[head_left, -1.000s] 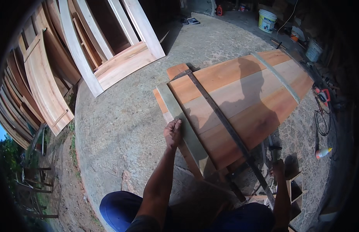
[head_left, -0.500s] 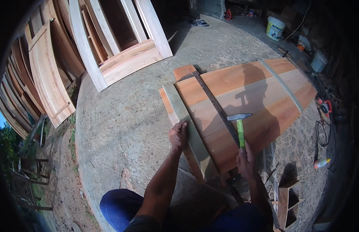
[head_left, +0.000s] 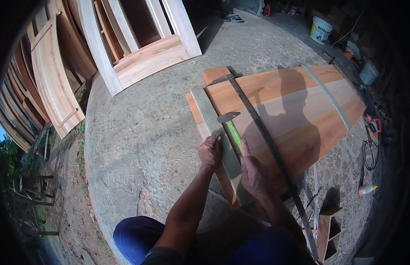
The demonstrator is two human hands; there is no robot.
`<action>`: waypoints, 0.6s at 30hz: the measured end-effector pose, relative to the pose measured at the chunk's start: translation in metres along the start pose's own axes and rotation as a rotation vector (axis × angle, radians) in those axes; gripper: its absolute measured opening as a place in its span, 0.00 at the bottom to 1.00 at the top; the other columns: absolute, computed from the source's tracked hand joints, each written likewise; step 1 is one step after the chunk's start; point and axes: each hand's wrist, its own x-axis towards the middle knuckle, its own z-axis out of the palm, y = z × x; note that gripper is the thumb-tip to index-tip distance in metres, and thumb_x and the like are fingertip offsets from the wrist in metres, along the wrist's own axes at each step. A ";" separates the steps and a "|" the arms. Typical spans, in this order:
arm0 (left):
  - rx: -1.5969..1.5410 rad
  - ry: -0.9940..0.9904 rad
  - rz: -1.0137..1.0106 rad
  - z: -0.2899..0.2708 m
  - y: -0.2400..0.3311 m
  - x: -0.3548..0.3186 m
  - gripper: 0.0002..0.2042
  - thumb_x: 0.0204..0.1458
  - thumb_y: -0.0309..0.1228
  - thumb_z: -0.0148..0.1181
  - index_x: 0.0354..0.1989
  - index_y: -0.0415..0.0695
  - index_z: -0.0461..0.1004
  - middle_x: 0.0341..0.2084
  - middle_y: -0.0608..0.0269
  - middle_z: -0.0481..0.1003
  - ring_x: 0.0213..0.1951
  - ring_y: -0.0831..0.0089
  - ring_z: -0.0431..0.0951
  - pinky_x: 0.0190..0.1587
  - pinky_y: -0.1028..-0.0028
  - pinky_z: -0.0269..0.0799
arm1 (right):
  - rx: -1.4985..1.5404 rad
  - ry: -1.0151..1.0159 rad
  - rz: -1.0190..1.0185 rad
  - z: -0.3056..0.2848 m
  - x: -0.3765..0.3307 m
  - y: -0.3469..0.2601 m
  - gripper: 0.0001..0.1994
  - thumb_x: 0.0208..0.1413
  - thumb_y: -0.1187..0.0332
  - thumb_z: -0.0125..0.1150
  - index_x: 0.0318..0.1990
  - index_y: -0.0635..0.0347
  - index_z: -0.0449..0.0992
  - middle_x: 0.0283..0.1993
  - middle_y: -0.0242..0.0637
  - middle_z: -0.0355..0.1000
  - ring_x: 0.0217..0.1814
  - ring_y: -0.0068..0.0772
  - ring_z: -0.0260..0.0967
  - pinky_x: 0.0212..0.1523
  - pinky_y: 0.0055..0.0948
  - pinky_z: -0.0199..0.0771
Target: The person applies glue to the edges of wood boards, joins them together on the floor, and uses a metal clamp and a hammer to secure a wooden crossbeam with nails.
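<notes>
My right hand is closed round the green handle of a hammer, its metal head raised over the left end of a wooden panel. Beside the hammer, my left hand is pinched at the left edge of a greyish wooden batten lying across the panel. Whatever those fingers hold is too small to make out. The panel is made of several boards joined edge to edge. A dark bar clamp crosses it to the right of the batten, and a pale strip lies across its far right part.
Wooden door panels and a door frame lean at the left and back. A white bucket stands far right. A red power tool with its cable, a glue bottle and a wooden box-like piece lie on the right.
My right hand has swung the hammer left, from over the clamp bar to near the batten and my left hand. My left hand stays at the batten's edge. The whole view has shifted slightly.
</notes>
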 end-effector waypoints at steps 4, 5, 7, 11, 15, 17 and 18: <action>0.026 -0.052 -0.015 0.002 0.010 0.003 0.08 0.55 0.34 0.60 0.39 0.47 0.81 0.31 0.57 0.80 0.34 0.58 0.81 0.36 0.64 0.77 | -0.201 -0.162 0.039 0.007 0.009 0.016 0.33 0.61 0.74 0.51 0.73 0.55 0.48 0.30 0.53 0.72 0.30 0.56 0.73 0.31 0.48 0.72; 0.030 -0.045 -0.007 0.003 0.009 0.004 0.08 0.56 0.34 0.60 0.40 0.47 0.81 0.32 0.57 0.80 0.34 0.57 0.81 0.37 0.64 0.77 | -0.252 -0.241 0.075 0.009 0.012 0.020 0.33 0.61 0.74 0.51 0.73 0.55 0.48 0.30 0.53 0.72 0.29 0.55 0.73 0.30 0.47 0.73; 0.052 -0.035 -0.003 0.002 0.001 0.001 0.08 0.56 0.35 0.61 0.41 0.49 0.82 0.34 0.57 0.80 0.34 0.54 0.81 0.37 0.64 0.77 | -0.119 -0.178 0.062 0.000 0.016 0.010 0.31 0.61 0.74 0.50 0.72 0.58 0.51 0.35 0.57 0.74 0.33 0.59 0.74 0.33 0.50 0.72; 0.030 -0.037 0.013 0.002 -0.004 0.001 0.09 0.56 0.35 0.60 0.41 0.48 0.81 0.35 0.57 0.80 0.35 0.56 0.81 0.38 0.64 0.77 | 0.122 0.281 -0.170 -0.017 0.014 -0.022 0.28 0.62 0.72 0.49 0.71 0.57 0.54 0.34 0.60 0.74 0.35 0.62 0.74 0.34 0.53 0.71; 0.085 -0.065 0.008 0.008 0.000 0.000 0.10 0.56 0.35 0.57 0.41 0.46 0.81 0.35 0.58 0.80 0.37 0.60 0.81 0.41 0.65 0.77 | -0.176 -0.221 0.169 0.003 0.010 0.015 0.29 0.62 0.71 0.51 0.71 0.50 0.56 0.30 0.59 0.73 0.33 0.62 0.73 0.33 0.53 0.70; 0.102 -0.066 -0.007 0.006 -0.002 0.006 0.10 0.56 0.35 0.58 0.40 0.46 0.81 0.36 0.57 0.80 0.37 0.58 0.81 0.40 0.65 0.77 | -0.164 -0.195 0.168 0.004 0.012 0.022 0.29 0.62 0.71 0.51 0.71 0.50 0.55 0.29 0.58 0.73 0.33 0.62 0.73 0.32 0.53 0.70; 0.100 -0.058 0.006 0.007 -0.001 0.010 0.09 0.56 0.35 0.59 0.40 0.47 0.81 0.36 0.57 0.80 0.36 0.56 0.81 0.40 0.65 0.77 | -0.159 -0.183 0.167 0.004 0.013 0.023 0.30 0.62 0.70 0.51 0.72 0.51 0.54 0.28 0.58 0.73 0.32 0.61 0.74 0.32 0.53 0.70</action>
